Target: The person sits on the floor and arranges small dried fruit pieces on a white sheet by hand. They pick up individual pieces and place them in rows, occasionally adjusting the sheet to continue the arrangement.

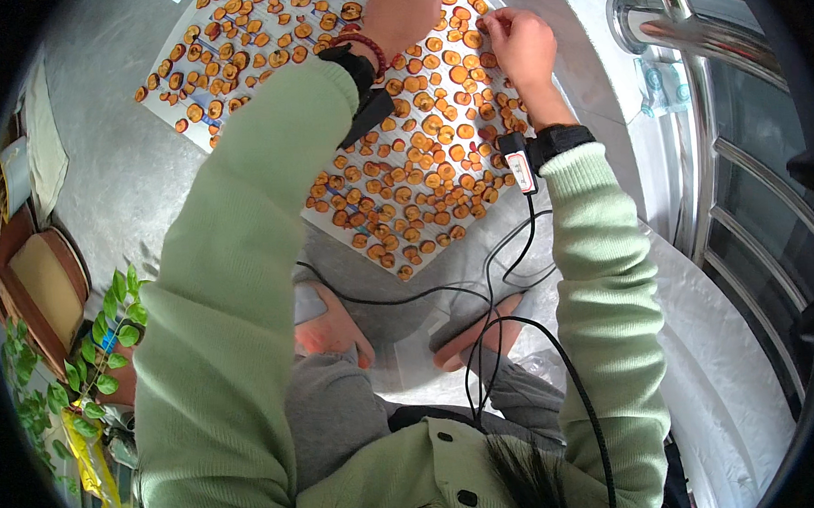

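Note:
Many round orange fruit slices with dark red skins (431, 124) lie spread over a white printed sheet (150, 100) on the floor. At the top edge of the view, my left hand (404, 16) reaches over the far part of the sheet. Its fingers are mostly cut off by the picture's edge, so what they do is hidden. By the sheet's right edge, my right hand (523, 51) is curled, thumb and forefinger together just above the slices. Whatever is between those fingertips is too small to make out.
Black cables (490, 291) run from a wrist device (517, 163) down past my feet (337, 325). Metal railings (706, 37) and white plastic wrap (720, 358) stand at the right. A leafy potted plant (107, 358) and a brown chair (40, 279) are at the left.

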{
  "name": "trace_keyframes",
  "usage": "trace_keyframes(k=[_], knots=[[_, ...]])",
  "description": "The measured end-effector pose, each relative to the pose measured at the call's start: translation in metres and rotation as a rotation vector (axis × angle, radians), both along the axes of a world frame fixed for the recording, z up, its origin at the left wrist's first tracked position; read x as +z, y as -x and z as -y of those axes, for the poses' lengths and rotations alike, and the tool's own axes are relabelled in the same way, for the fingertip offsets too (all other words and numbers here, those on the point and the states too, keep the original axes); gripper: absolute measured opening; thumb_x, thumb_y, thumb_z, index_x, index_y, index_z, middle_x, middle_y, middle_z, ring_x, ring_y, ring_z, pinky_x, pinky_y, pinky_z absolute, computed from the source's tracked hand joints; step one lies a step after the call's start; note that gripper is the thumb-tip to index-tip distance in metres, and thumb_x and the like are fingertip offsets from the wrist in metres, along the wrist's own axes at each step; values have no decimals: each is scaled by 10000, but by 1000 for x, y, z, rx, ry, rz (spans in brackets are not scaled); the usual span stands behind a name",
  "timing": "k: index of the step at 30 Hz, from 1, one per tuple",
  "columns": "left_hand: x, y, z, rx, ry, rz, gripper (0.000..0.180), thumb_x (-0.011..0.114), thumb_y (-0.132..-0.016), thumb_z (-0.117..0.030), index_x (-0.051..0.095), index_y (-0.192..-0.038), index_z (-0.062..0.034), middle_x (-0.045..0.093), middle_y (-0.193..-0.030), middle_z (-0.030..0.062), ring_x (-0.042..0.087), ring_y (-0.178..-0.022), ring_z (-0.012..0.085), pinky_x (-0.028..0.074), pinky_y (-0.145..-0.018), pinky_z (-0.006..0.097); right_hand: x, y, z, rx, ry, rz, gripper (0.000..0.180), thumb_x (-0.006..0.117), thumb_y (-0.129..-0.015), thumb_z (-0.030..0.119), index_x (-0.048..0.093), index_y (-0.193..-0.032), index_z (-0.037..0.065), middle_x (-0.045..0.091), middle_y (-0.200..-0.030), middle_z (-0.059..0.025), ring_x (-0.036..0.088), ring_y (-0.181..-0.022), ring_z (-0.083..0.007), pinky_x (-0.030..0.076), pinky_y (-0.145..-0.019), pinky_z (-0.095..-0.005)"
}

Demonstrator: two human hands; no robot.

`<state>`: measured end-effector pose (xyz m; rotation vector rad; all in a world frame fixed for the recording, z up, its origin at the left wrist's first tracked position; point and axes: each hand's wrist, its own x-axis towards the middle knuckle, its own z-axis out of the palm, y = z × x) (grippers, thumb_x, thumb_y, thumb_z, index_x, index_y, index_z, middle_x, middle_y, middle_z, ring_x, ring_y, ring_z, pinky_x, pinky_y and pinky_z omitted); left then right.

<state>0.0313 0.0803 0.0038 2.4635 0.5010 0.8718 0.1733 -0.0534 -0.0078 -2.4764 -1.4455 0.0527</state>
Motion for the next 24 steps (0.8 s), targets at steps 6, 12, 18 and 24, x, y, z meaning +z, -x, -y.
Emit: trace_keyframes(k=[6, 12, 18, 24], knots=[[-15, -18, 14, 29, -120, -159, 114, 554, -736, -130, 657, -760, -87, 572, -911, 61, 457, -1086, 301, 359, -846, 435, -9, -8, -19, 13, -12, 5, 227, 659, -806, 284, 701, -955, 118, 681, -822, -111, 652, -778, -311, 519, -686, -399], [-19, -22, 15, 92, -165, -203, 110, 573, -723, -135, 660, -770, -86, 579, -912, 66, 449, -1118, 308, 358, -850, 434, -17, -6, -22, -44, 36, -19, 218, 671, -798, 266, 689, -947, 108, 690, -852, -87, 658, -775, -285, 517, -693, -372], [-15, -21, 13, 46, -12, -178, 82, 643, -692, -124, 641, -763, -83, 596, -931, 78, 433, -1144, 316, 340, -868, 445, -16, -1, -17, -88, 0, -80, 194, 699, -784, 229, 671, -906, 81, 695, -807, -72, 667, -743, -254, 518, -684, -340], [-12, -20, 7, 5, 14, -64, 80, 658, -673, -116, 633, -742, -85, 609, -842, 75, 479, -1053, 317, 356, -846, 453, -9, -3, -11, -73, -73, -36, 170, 706, -782, 215, 672, -892, 89, 695, -798, -73, 673, -735, -243, 519, -674, -326]])
